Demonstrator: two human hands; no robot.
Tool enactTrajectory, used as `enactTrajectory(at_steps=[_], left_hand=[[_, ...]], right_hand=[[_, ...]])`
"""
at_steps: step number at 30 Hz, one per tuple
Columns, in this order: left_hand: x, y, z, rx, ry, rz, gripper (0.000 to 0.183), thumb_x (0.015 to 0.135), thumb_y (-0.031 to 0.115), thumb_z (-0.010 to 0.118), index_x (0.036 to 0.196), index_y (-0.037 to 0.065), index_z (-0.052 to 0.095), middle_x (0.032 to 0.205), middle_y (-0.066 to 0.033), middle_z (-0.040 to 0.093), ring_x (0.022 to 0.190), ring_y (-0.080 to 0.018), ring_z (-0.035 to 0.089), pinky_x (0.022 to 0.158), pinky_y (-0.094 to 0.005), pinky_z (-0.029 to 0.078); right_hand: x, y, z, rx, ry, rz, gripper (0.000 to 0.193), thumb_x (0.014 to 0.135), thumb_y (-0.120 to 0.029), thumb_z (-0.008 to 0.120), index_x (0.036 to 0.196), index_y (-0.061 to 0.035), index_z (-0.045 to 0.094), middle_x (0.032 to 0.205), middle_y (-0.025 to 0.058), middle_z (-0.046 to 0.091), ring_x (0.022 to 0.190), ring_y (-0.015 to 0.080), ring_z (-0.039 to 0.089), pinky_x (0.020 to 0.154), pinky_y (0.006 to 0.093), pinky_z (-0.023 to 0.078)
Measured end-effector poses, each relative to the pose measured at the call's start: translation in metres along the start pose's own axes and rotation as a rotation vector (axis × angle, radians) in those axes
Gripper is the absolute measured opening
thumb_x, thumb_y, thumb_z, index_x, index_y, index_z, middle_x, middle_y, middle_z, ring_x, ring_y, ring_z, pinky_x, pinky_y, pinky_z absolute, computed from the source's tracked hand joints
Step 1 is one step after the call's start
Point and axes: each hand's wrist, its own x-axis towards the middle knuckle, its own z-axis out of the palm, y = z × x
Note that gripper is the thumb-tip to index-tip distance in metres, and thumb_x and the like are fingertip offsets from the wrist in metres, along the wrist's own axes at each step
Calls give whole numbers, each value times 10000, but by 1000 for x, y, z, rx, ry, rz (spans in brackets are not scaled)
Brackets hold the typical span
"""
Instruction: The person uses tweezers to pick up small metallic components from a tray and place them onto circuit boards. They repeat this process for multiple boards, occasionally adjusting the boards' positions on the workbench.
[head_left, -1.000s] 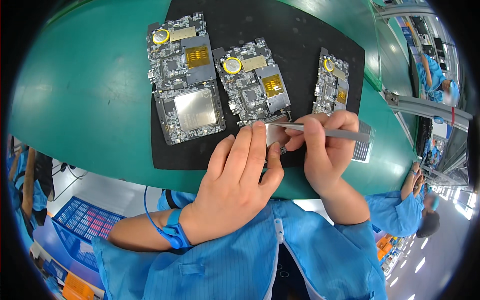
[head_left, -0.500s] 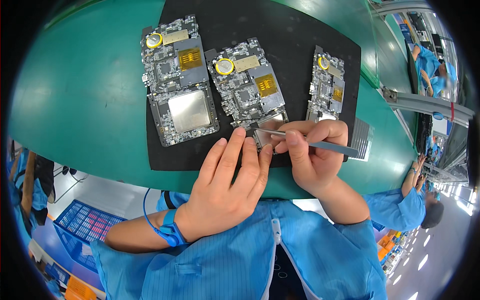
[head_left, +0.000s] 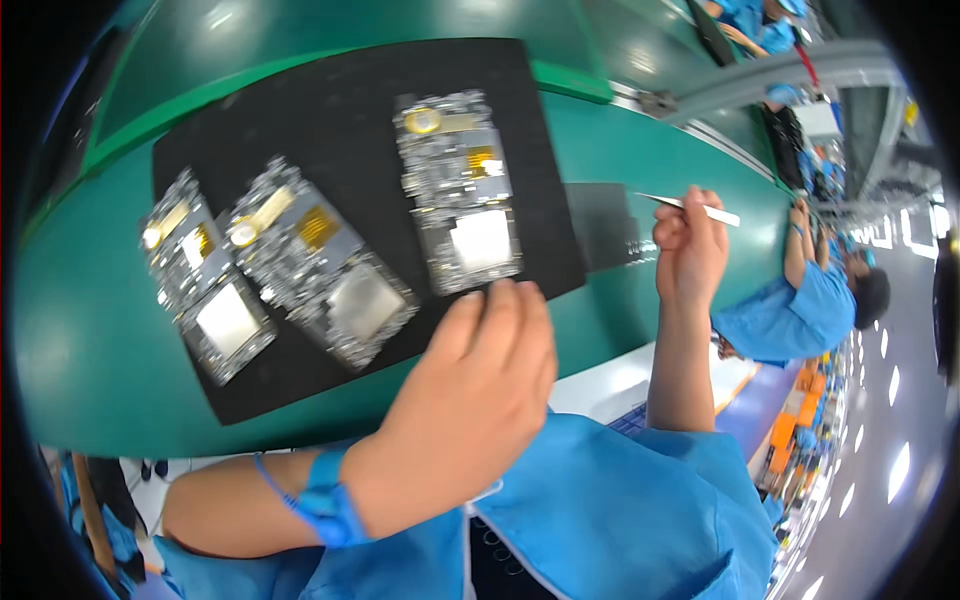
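Three circuit boards lie on a black mat [head_left: 350,110]. The right board [head_left: 435,185] has a round yellow-rimmed coin cell, an amber film patch and a shiny metal plate. My left hand [head_left: 470,390], a blue wrist strap round its wrist, reaches to that board's near edge with fingers stretched out; whether the fingertips touch it I cannot tell. Off the mat to the right, my right hand [head_left: 690,250] pinches slim pointed tweezers [head_left: 722,214], tip toward the left. The middle board [head_left: 285,240] and the left board [head_left: 180,265] lie tilted, close together.
A greyish see-through sheet [head_left: 600,225] lies beside the mat on the green table [head_left: 90,370]. A raised green edge [head_left: 200,100] runs behind the mat. At the right sits a person in blue [head_left: 790,310], near orange bins [head_left: 790,430].
My view has swung right. The tweezers in my right hand have left the middle board and moved right, off the mat. My left hand has moved from the middle board to the right board.
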Motion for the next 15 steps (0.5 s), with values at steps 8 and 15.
enactTrajectory(at_steps=[8,15], left_hand=[[124,22,106,-60,31,97,559,831,391,615,1239,13,555,1324,-230,446,1227,-344,405,1020,-442,316],[133,15,115,-94,52,45,572,820,448,613,1209,29,582,1197,-149,523,1129,-275,457,908,-407,361]], right_hand=[[24,22,-75,-222,67,141,171,927,-163,583,918,-75,436,659,96,615,466,99,541,437,201,416],[17,21,-70,-264,-33,113,216,913,-185,609,894,-73,425,671,91,613,474,97,537,461,197,409]])
